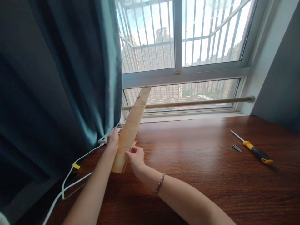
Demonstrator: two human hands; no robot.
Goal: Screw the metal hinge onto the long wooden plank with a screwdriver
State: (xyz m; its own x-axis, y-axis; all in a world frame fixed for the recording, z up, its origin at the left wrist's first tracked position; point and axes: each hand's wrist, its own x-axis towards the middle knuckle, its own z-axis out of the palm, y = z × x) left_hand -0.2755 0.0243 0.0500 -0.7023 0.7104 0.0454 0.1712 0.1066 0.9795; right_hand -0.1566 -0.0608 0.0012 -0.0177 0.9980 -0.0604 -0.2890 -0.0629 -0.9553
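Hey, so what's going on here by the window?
A person's left hand and right hand hold a long, pale wooden board from either side, its far end pointing toward the grey-framed window. On the glossy reddish-brown table, a yellow-and-black screwdriver and thin metal fasteners lie to the right, untouched.

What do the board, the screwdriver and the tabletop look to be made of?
Board: probably wood, apparently unvarnished; dull tan face with dark marks. Screwdriver: silvery shaft, likely metal; yellow-and-black handle, perhaps moulded plastic. Tabletop: reddish-brown, grain lines, soft sheen; varnished wood or wood-look laminate.
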